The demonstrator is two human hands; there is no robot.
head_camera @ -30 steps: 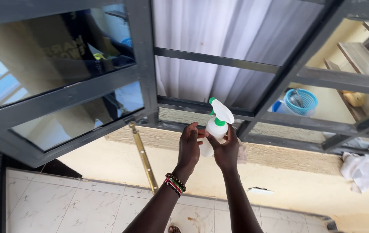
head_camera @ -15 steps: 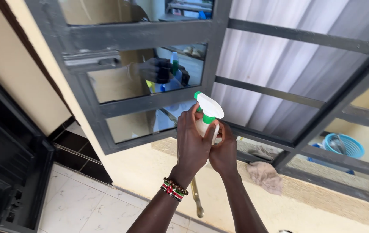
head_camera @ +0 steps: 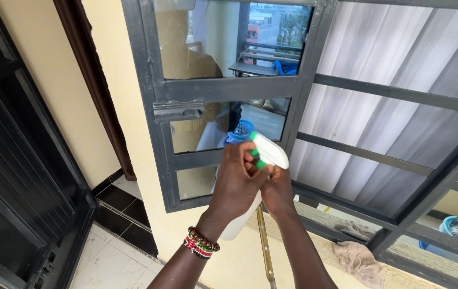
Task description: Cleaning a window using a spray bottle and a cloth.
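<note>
White spray bottle [head_camera: 263,155] sits clamped in the grip of both left hand [head_camera: 237,179] and right hand [head_camera: 278,190].

We have tilted the spray bottle [head_camera: 255,176] leftward, its base now hidden behind our left hand [head_camera: 236,179], and swung left.

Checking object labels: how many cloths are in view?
2. A beige cloth hangs over the window ledge at lower right; a smaller greyish cloth lies just above it. Others may be hidden.

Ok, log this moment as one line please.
left hand: grip on white plastic spray bottle with green collar | right hand: on bottle | facing: dark metal-framed window pane
</note>
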